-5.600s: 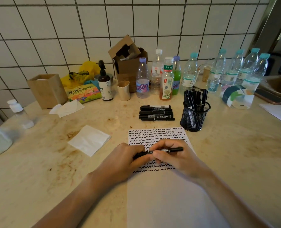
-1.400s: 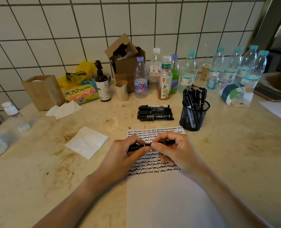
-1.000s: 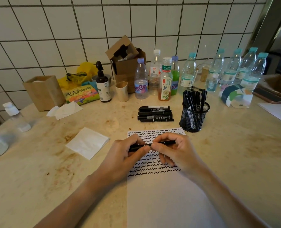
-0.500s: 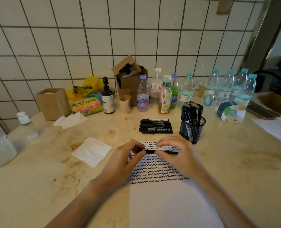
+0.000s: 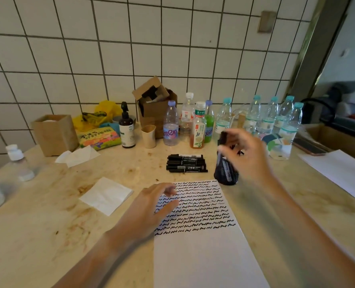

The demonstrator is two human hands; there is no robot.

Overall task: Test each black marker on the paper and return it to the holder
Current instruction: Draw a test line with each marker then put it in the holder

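My right hand [image 5: 247, 156] is blurred and raised over the black mesh holder [image 5: 226, 173], pinching an upright black marker [image 5: 222, 139] above its mouth. Most of the holder's rim and the markers inside are hidden behind that hand. My left hand [image 5: 151, 206] rests with relaxed fingers on the left edge of the white paper [image 5: 201, 256], whose upper half is filled with rows of black squiggles. A small pile of black markers [image 5: 186, 163] lies on the counter just left of the holder, beyond the paper.
Several water and drink bottles [image 5: 255, 119] line the tiled wall behind the holder. A brown pump bottle [image 5: 126, 129], a paper cup [image 5: 149, 136] and a cardboard box [image 5: 154, 107] stand at the back. A white napkin [image 5: 107, 195] lies left of the paper, another sheet [image 5: 338, 169] at right.
Both hands were gripping one marker over the paper. My right hand has carried it up and right to above the holder; my left hand let go and dropped onto the paper. The camera tilted upward.
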